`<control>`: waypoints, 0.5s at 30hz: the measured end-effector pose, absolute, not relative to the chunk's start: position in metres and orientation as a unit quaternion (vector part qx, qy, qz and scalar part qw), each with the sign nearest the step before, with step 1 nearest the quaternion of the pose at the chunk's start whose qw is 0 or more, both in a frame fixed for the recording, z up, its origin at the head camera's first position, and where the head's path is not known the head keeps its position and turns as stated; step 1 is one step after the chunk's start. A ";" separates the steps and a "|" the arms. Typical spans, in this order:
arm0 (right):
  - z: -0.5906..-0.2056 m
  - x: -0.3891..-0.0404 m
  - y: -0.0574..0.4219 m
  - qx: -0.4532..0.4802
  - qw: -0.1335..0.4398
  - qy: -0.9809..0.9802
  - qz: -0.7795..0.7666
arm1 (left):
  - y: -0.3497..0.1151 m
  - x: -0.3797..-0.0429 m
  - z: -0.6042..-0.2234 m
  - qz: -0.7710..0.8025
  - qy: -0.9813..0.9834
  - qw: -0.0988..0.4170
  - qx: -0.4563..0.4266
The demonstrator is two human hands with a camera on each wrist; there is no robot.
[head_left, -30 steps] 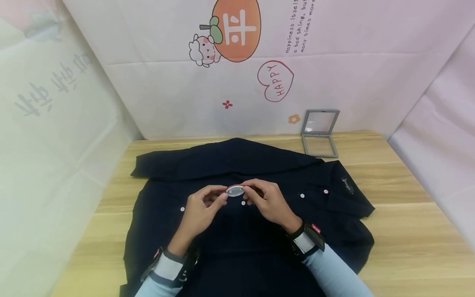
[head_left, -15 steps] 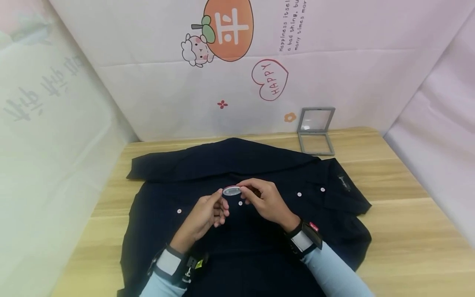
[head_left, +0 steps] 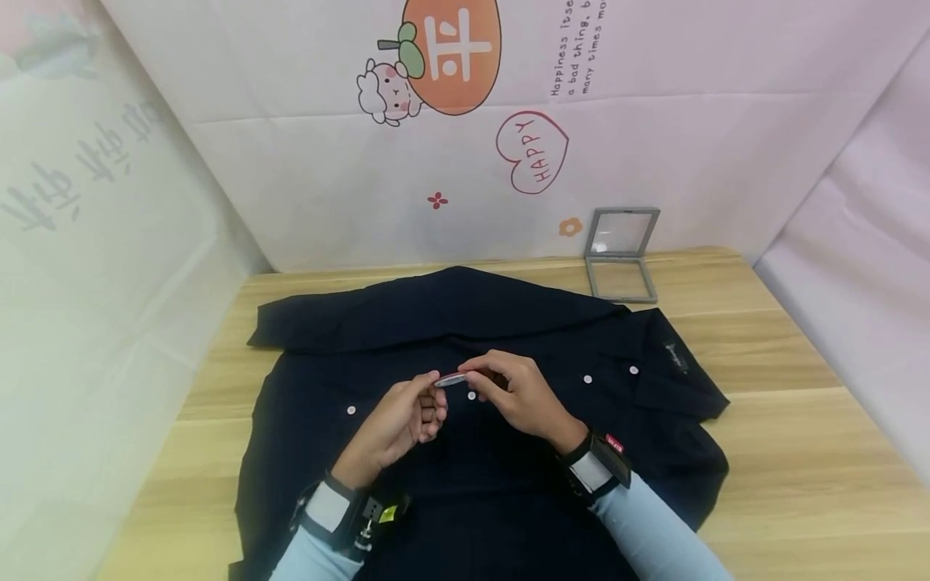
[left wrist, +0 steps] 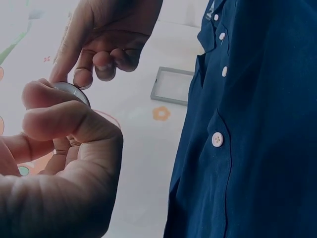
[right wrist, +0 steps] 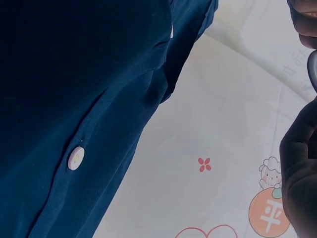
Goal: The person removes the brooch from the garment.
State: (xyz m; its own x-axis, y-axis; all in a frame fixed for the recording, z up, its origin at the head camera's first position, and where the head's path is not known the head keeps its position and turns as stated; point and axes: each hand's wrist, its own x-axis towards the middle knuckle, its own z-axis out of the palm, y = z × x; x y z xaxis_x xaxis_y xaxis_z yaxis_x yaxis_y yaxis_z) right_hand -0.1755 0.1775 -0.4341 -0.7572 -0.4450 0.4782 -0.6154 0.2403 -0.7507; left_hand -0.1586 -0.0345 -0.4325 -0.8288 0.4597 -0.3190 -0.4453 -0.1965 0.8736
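Observation:
A small round badge (head_left: 451, 379), silvery with a red edge, is held between both hands just above a dark navy shirt (head_left: 465, 315). My left hand (head_left: 398, 420) pinches its left edge, its other fingers curled loosely below. On the opposite edge, my right hand (head_left: 517, 395) pinches it between thumb and fingers. The badge is tilted nearly edge-on in the head view. The left wrist view shows part of the badge's rim (left wrist: 74, 90) between the fingertips. Only a sliver of the badge (right wrist: 313, 69) enters the right wrist view.
The shirt lies spread on a wooden table (head_left: 785, 452), its white buttons (head_left: 588, 379) in a row. At the back right, a grey-framed clear case (head_left: 621, 256) stands with its lid raised against the printed white cloth (head_left: 327, 202) behind the table.
The left hand has re-gripped the badge, turning so its fingers show beneath the thumb. The badge has tilted from a visible silvery oval to almost edge-on. The right hand keeps its hold.

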 end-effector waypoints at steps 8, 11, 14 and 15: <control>-0.430 -0.173 0.181 0.330 0.068 -0.799 0.498 | -0.033 -0.160 -0.426 0.731 0.651 0.202 0.016; -0.427 -0.172 0.184 0.311 0.064 -0.803 0.504 | -0.032 -0.160 -0.419 0.695 0.702 0.150 0.029; -0.426 -0.172 0.186 0.288 0.061 -0.802 0.520 | -0.032 -0.160 -0.412 0.654 0.748 0.105 0.037; -0.426 -0.172 0.187 0.280 0.059 -0.801 0.526 | -0.032 -0.160 -0.411 0.644 0.758 0.094 0.040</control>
